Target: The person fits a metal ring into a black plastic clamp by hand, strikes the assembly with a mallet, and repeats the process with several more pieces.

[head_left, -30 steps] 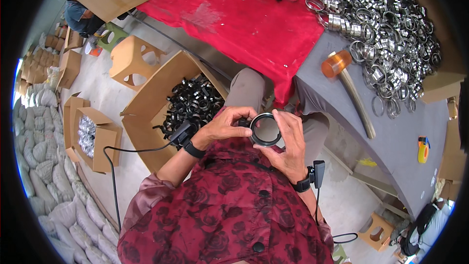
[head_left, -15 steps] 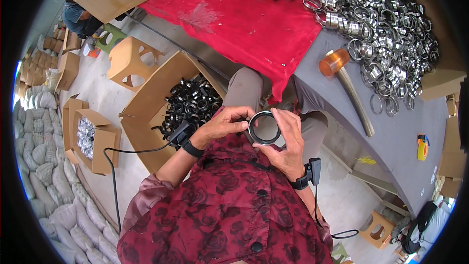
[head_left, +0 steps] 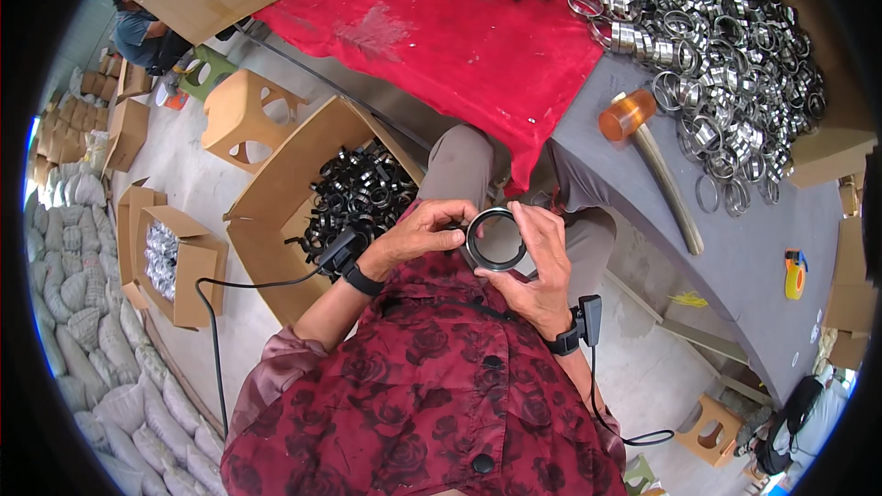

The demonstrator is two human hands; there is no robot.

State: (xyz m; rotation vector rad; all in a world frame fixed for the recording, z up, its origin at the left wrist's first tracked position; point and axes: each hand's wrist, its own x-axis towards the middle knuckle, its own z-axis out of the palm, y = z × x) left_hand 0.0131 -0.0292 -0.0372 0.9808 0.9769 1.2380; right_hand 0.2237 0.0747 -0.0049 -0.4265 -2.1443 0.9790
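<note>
A round ring, black with a bright metal edge, is held up over my lap between both hands. My right hand grips it from the right, fingers at the top and thumb near the bottom. At its left rim, my left hand pinches with thumb and index finger. Just left of my left hand stands an open cardboard box with many black-and-metal rings heaped inside.
On the grey table lie an orange-headed mallet, a heap of metal rings and a yellow tape measure. A red cloth covers the far part. Stools and sacks stand left; a person sits far left.
The ring and both hands have barely moved. At the far left, the other person has shifted slightly and sits more upright.
</note>
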